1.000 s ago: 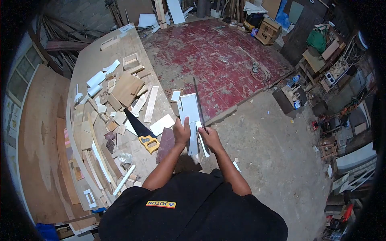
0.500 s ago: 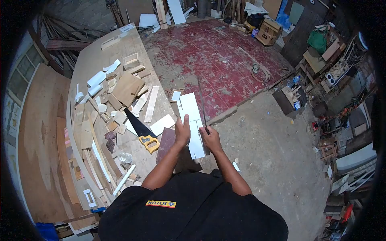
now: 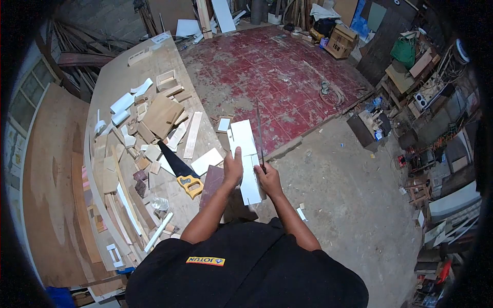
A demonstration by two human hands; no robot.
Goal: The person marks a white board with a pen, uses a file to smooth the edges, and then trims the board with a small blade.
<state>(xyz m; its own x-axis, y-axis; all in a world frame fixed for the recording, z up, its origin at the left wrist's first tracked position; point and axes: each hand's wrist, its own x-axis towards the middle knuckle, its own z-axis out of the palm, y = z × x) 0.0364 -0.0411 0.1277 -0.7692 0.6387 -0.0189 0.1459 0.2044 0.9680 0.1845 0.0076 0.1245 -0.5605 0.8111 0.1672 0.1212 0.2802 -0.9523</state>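
Observation:
My left hand (image 3: 233,167) is closed around the left edge of a long white board (image 3: 247,177), its thumb lying on the top face. Thin dark lines or slits cross the board near its middle and near its lower end. On the other side, my right hand (image 3: 268,179) is closed on the dark handle of a long thin blade (image 3: 260,128), seen almost edge-on and pointing away from me along the board. The right thumb rests at the board's right edge. A handsaw (image 3: 179,167) with a yellow and black handle lies on the table to the left.
The wooden table (image 3: 120,69) at my left carries wood offcuts, a brown wooden panel (image 3: 162,114), a small open box (image 3: 167,79) and a crumpled clear plastic piece (image 3: 160,204). Red floor tiles (image 3: 287,77) lie ahead; stacked clutter lines the right side.
The board and both hands have barely moved. The blade's far end has shifted slightly to the right. Both hands keep their grip.

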